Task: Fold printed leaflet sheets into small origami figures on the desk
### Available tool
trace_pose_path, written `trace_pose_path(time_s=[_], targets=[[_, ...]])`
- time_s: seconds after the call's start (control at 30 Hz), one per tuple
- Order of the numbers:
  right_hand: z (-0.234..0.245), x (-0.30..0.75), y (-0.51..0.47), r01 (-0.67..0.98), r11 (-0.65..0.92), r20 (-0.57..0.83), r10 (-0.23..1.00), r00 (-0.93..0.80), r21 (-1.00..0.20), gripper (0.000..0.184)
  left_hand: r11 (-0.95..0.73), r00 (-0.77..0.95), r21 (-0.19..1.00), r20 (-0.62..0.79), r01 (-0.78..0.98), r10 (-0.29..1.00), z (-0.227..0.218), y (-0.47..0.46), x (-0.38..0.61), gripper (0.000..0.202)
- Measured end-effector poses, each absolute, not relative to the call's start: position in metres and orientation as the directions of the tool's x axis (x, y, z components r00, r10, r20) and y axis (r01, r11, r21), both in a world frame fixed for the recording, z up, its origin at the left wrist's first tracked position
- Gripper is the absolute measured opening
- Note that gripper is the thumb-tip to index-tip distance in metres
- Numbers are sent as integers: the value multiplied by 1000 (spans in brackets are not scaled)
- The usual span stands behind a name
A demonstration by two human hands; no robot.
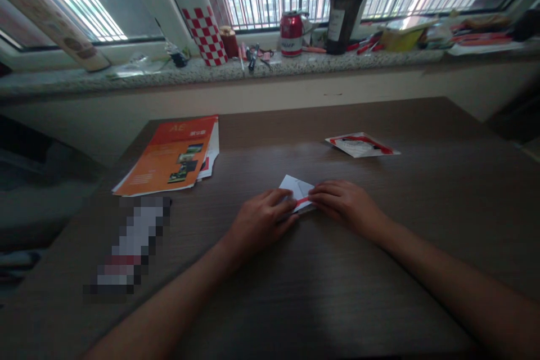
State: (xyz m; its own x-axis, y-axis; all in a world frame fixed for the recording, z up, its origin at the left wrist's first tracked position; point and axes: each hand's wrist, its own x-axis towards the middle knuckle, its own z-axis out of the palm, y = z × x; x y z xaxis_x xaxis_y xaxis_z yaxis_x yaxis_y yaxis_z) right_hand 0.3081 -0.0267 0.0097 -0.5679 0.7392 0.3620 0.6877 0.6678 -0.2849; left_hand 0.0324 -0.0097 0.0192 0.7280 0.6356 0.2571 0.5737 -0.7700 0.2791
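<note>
A small folded piece of white paper with a red stripe (296, 190) lies near the middle of the dark wooden table (379, 270). My left hand (260, 223) presses on its left side with fingers curled onto it. My right hand (342, 202) holds its right edge, fingers pressed together on the fold. Both hands touch the paper; part of it is hidden under the fingers.
A second white and red folded paper (361, 144) lies farther back on the right. Orange booklets (172, 154) sit at the left, with a pixelated object (130, 244) in front of them. A stone window sill (236, 70) holds a red can (291, 34), bottles and pens.
</note>
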Motion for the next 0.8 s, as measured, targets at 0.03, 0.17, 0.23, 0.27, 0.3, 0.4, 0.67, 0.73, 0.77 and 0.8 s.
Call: trace_pose_path(time_s=[0.03, 0.17, 0.23, 0.27, 0.3, 0.4, 0.67, 0.73, 0.77, 0.8], targets=[[10, 307, -27, 692, 666, 365, 740, -565, -278, 22, -772, 727, 265, 261, 578, 635, 19, -10, 33, 22], [14, 305, -28, 689, 685, 399, 715, -573, -237, 21, -768, 712, 231, 286, 598, 641, 18, -10, 36, 22], [18, 305, -32, 694, 690, 443, 697, -564, -203, 21, -757, 698, 237, 293, 609, 654, 18, -9, 37, 22], [20, 305, -34, 702, 688, 463, 690, -556, -182, 22, -749, 690, 244, 293, 616, 662, 18, -9, 37, 21], [21, 306, -36, 708, 687, 477, 683, -553, -162, 22, -741, 681, 255, 294, 621, 671, 18, -9, 36, 21], [25, 306, -44, 693, 707, 463, 665, -586, -139, 27, -706, 636, 294, 307, 644, 708, 19, -9, 35, 19], [14, 302, -50, 706, 682, 297, 726, -620, -190, 47, -648, 541, 414, 358, 639, 761, 25, -10, 35, 20], [14, 300, -50, 708, 673, 276, 737, -617, -216, 45, -642, 525, 425, 370, 639, 767, 26, -10, 35, 19], [14, 298, -50, 706, 669, 273, 742, -613, -233, 44, -643, 522, 428, 376, 635, 765, 27, -11, 35, 19], [15, 297, -50, 706, 662, 272, 748, -606, -250, 42, -648, 521, 429, 385, 629, 762, 27, -11, 35, 19]])
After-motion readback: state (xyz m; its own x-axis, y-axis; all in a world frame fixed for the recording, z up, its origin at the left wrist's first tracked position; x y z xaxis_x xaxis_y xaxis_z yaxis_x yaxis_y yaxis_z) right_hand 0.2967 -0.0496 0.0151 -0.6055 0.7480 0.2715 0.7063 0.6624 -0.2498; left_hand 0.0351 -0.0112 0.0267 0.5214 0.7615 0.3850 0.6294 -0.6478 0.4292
